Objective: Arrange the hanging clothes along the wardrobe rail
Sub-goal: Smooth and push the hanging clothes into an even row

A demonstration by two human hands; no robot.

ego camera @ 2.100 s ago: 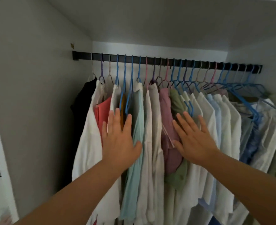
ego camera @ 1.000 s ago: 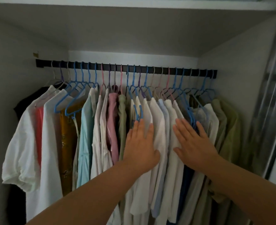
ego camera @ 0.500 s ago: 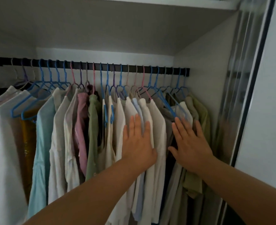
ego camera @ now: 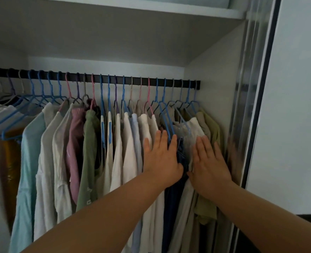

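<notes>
From the head camera, a black wardrobe rail (ego camera: 147, 81) runs across the middle of the frame from the left edge to the white side wall (ego camera: 211, 73) right of centre, and the hanging clothes (ego camera: 89, 143) fill the lower left and centre beneath it, on mostly blue hangers (ego camera: 102, 99) with a few pink and purple ones among them. Reading left to right there is a mustard piece (ego camera: 10, 157) at the far left, a pale blue shirt (ego camera: 29, 161), several white shirts, a mauve garment (ego camera: 74, 148), a green top (ego camera: 89, 157), more white and light blue shirts, a navy garment (ego camera: 181, 156) and olive pieces (ego camera: 212, 132) packed against the wall. The left hand (ego camera: 161, 157), at centre, lies flat on the white shirts with fingers straight and slightly spread, gripping nothing. The right hand (ego camera: 208, 163), just to its right, is equally flat and open-fingered against the pale and olive garments; the navy cloth shows in the gap between the two hands. A sliding door frame (ego camera: 257, 106) stands along the right of the frame, and a white shelf (ego camera: 151, 8) crosses the top.
</notes>
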